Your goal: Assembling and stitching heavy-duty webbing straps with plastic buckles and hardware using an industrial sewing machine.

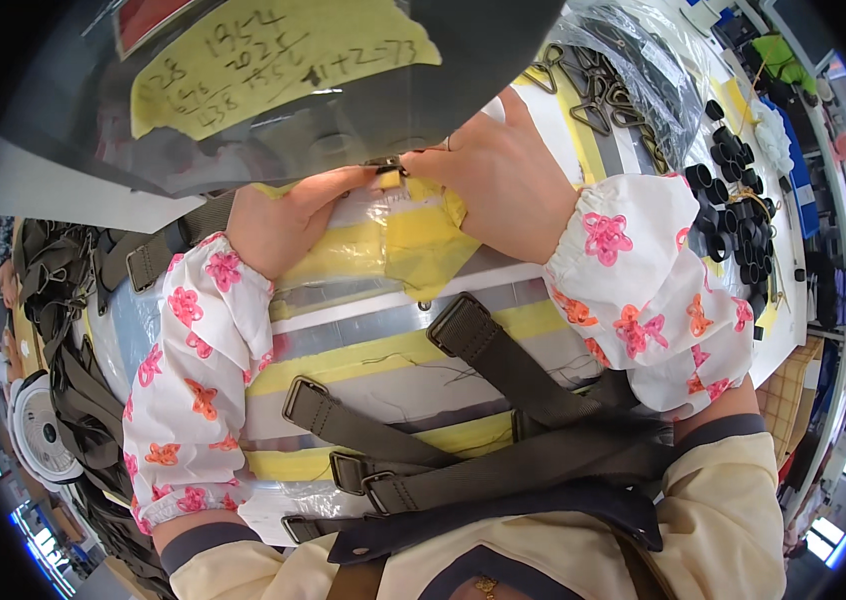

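My left hand point(288, 215) and my right hand point(508, 170) meet at the presser foot point(389, 172) of a dark sewing machine point(343, 120). Their thumb sides point in toward the foot, fingers bent. The machine head hides most of the fingertips and whatever they grip. An olive webbing strap point(178, 238) with a metal buckle runs up to my left wrist. Yellow tape point(423, 245) covers the machine bed below my hands. Nearer me, several olive straps point(523, 375) with metal slide buckles point(458, 322) lie crossed over the taped surface and my lap.
Metal triangular rings point(591, 118) and clear plastic bags point(643, 75) lie beyond my right hand. Black loops point(738, 215) are heaped on the white table at the right. Dark webbing point(73, 330) hangs at the left beside a white fan point(43, 430).
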A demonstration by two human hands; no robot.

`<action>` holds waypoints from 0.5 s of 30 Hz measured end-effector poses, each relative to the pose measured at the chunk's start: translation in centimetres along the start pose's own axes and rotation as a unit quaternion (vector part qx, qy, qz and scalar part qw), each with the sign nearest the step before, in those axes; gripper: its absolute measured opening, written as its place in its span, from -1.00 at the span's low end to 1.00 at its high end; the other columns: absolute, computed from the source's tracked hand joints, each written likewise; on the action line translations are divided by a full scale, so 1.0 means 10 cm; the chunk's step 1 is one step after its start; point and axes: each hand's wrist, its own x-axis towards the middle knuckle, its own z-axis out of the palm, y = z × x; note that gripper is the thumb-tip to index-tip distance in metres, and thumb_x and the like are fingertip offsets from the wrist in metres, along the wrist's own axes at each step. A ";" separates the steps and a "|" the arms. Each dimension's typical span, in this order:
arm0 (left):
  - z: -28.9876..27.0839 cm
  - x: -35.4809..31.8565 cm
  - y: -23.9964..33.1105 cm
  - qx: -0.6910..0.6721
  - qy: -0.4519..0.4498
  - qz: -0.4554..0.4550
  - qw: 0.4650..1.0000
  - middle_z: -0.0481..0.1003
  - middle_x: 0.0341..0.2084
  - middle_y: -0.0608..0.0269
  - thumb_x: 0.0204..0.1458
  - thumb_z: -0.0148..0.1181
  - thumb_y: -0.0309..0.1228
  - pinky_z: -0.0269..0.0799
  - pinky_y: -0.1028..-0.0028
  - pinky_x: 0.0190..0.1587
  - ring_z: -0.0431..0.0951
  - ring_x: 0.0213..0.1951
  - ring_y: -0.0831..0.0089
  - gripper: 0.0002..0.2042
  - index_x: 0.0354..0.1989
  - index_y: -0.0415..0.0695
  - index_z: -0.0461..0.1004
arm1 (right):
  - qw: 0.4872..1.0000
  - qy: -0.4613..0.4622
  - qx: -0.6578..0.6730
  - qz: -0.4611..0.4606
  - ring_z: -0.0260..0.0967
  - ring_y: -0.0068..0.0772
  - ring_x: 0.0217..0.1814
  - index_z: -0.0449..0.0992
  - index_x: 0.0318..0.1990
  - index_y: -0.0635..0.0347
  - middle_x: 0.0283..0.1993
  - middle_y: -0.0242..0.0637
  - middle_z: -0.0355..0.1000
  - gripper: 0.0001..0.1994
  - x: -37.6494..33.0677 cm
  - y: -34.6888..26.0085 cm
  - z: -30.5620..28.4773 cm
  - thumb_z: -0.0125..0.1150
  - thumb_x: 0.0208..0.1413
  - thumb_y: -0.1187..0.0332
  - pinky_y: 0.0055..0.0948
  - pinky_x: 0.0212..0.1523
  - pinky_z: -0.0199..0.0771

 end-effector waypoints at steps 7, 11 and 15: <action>0.01 0.00 0.03 0.014 -0.016 -0.048 0.999 0.53 -0.32 0.20 0.00 0.06 -0.58 0.43 0.54 -0.30 0.56 -0.34 0.32 -0.78 -0.17 -0.09 0.49 | 0.999 0.046 -0.014 0.008 0.25 -0.48 0.06 0.52 -0.24 0.04 -0.05 -0.57 0.40 -0.74 -0.02 -0.02 0.08 0.15 -0.18 0.45 0.16 0.23 -0.11; 0.01 -0.02 0.06 0.010 -0.035 -0.078 0.996 0.53 -0.32 0.21 0.02 0.04 -0.56 0.44 0.54 -0.30 0.56 -0.33 0.33 -0.78 -0.16 -0.09 0.48 | 0.999 0.040 0.020 0.012 0.22 -0.48 0.09 0.50 -0.20 0.04 -0.03 -0.58 0.39 -0.70 -0.04 0.00 0.10 0.16 -0.21 0.47 0.14 0.23 -0.11; 0.01 -0.04 0.09 0.010 -0.016 -0.073 0.997 0.53 -0.27 0.24 0.00 0.06 -0.57 0.46 0.53 -0.30 0.56 -0.31 0.31 -0.77 -0.17 -0.08 0.49 | 0.999 0.043 0.026 0.010 0.22 -0.47 0.09 0.48 -0.16 0.05 -0.02 -0.57 0.38 -0.65 -0.06 -0.03 0.09 0.16 -0.23 0.49 0.13 0.24 -0.11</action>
